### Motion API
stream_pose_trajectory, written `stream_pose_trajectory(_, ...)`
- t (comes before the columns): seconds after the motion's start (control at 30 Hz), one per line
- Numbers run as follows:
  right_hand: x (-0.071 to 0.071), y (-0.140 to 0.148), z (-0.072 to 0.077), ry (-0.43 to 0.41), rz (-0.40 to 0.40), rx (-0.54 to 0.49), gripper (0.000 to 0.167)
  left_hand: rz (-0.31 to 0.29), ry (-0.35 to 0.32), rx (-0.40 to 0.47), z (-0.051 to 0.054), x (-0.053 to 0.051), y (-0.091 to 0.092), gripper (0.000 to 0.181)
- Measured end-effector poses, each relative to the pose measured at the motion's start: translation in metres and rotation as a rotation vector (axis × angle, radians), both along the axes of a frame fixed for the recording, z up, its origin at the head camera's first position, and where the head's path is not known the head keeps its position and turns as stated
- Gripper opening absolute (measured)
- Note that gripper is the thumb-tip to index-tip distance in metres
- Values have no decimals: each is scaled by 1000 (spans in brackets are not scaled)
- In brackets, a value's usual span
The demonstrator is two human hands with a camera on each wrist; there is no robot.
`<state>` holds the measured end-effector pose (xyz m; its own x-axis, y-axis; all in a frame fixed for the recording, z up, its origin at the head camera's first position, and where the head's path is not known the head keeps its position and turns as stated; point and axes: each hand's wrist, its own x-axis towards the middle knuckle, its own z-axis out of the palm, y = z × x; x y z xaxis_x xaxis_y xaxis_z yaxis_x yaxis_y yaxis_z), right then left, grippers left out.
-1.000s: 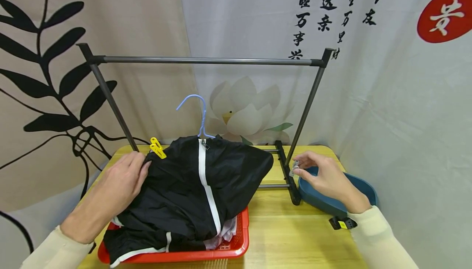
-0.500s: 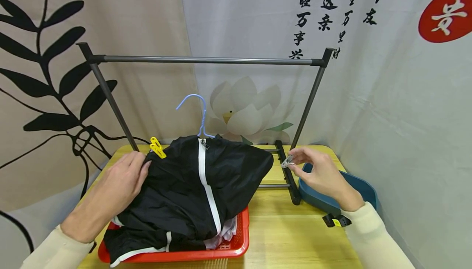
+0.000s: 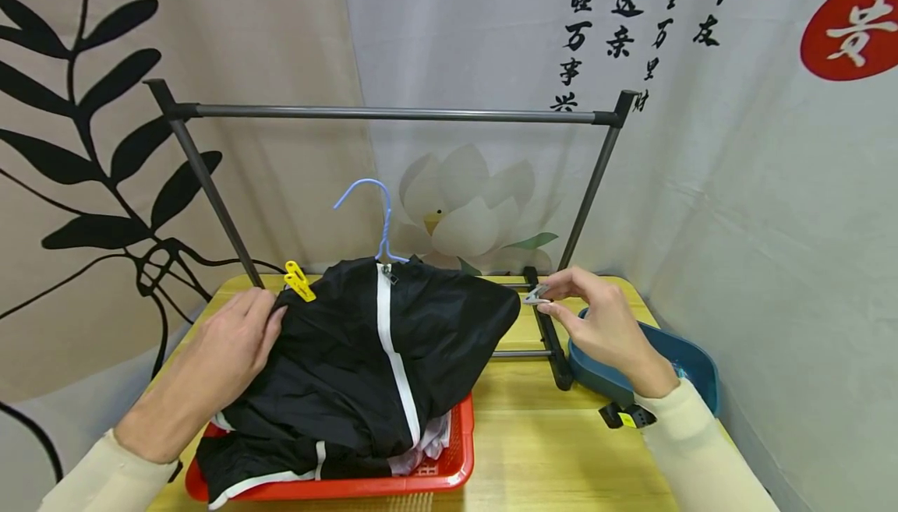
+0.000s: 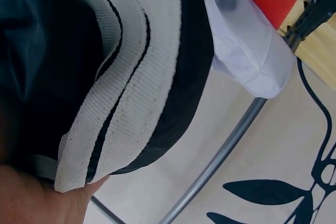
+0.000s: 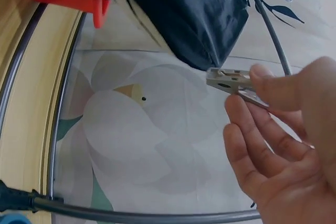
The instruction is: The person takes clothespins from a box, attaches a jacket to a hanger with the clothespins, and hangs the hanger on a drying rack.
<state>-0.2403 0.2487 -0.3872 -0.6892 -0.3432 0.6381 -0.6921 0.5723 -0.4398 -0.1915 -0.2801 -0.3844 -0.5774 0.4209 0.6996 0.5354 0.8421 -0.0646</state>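
Note:
A black jacket [image 3: 337,340] with white trim hangs on a blue wire hanger [image 3: 387,224], its lower part lying over a red basket [image 3: 459,457]. My left hand [image 3: 217,356] grips the jacket's shoulder on the left side, close below a yellow clothespin [image 3: 300,281] clipped there. In the left wrist view, white trim bands [image 4: 142,103] of the jacket lie by the thumb. With thumb and fingertips, my right hand [image 3: 606,329] pinches a grey clothespin [image 3: 536,295] just right of the jacket's right shoulder. The right wrist view shows that clothespin [image 5: 233,82] near the black fabric's corner.
A dark metal rack [image 3: 393,114] stands behind the jacket, its feet on the wooden table [image 3: 561,450]. At the right, a blue bin [image 3: 684,356] sits under my right forearm. Pale cloth [image 3: 428,446] lies in the red basket.
My right hand has moved left with the grey clothespin, from over the blue bin to near the jacket's right shoulder. The left hand and jacket have stayed in place.

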Motion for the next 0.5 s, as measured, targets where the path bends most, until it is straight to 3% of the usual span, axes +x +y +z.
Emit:
stream_pose_trajectory(0.27, -1, -9, 4, 43, 60, -133, 35, 4, 7, 3, -1, -1, 0, 33)
stream_pose_trajectory(0.5, 2, -18, 7, 11, 74, -213, 24, 11, -2, -10, 2, 0, 1, 33)
